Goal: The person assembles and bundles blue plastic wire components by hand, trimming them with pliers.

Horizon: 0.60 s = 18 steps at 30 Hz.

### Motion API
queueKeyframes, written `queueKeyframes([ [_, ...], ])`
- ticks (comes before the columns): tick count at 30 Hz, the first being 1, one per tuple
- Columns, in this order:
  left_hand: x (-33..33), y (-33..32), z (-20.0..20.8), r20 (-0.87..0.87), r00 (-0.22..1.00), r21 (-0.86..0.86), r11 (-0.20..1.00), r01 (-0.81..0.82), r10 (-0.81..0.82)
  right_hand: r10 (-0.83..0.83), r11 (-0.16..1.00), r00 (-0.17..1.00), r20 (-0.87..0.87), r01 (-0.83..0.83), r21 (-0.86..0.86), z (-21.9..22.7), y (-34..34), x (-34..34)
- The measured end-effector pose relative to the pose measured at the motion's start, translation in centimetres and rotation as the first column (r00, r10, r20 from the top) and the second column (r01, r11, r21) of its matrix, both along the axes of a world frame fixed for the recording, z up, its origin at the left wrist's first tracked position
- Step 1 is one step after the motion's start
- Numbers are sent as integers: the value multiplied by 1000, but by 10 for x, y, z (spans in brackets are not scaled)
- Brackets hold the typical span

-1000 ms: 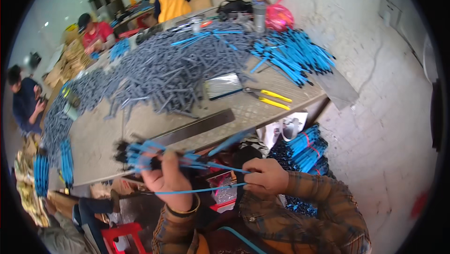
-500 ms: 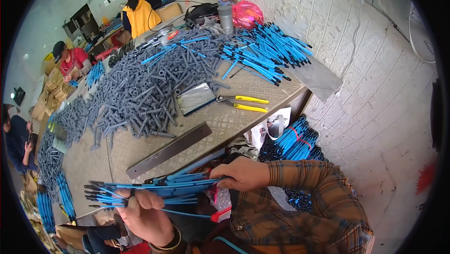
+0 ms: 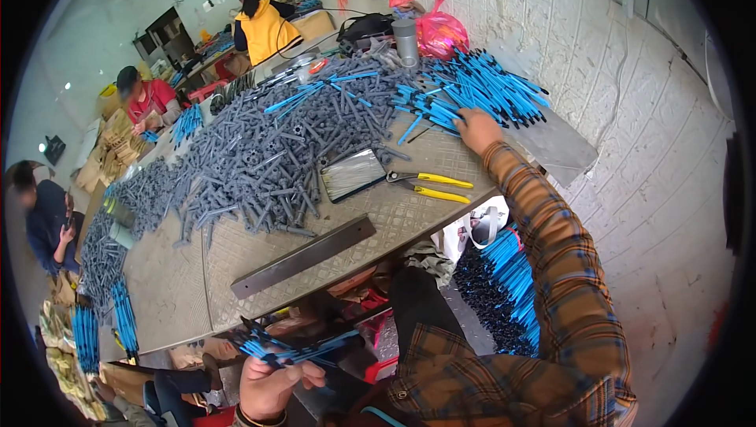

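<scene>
Low in front of my body, my left hand (image 3: 268, 388) is closed around a loose bundle of thin blue rods with black ends (image 3: 295, 348). My right arm stretches out over the table's right side. At its end my right hand (image 3: 479, 129) has its fingers bent over the black tips of blue rods (image 3: 429, 105) at the near edge of a heap. More blue rods (image 3: 496, 84) lie piled behind it toward the wall. My right fingertips are partly hidden among the rods.
A big mound of grey plastic tubes (image 3: 252, 151) covers the table's middle. Near it lie a shallow tray of thin pins (image 3: 353, 175), yellow-handled pliers (image 3: 433, 187) and a metal bar (image 3: 303, 258). Bundled blue rods (image 3: 512, 277) sit below the table at right. Other people work at far left.
My right hand has left the bundle at my lap and moved far forward to the heap of rods on the table. My left hand has lowered, still holding its bundle.
</scene>
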State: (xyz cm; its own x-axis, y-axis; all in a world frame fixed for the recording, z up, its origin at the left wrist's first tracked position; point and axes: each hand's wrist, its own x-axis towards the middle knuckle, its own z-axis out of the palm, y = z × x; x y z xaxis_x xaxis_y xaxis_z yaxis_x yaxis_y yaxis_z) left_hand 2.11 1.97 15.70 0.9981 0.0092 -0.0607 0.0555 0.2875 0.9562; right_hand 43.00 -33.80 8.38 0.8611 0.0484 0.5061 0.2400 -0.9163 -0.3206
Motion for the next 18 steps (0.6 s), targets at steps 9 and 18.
queueKeyframes([
  [9, 6, -16, -19, 5, 993, -5, 993, 116, -116, 50, 995, 991, -121, -39, 92, 13, 7, -30],
  [18, -6, -11, -29, -95, 988, 13, 993, 121, -119, 8, 998, 1000, -20, -7, 56, -1, 15, -10],
])
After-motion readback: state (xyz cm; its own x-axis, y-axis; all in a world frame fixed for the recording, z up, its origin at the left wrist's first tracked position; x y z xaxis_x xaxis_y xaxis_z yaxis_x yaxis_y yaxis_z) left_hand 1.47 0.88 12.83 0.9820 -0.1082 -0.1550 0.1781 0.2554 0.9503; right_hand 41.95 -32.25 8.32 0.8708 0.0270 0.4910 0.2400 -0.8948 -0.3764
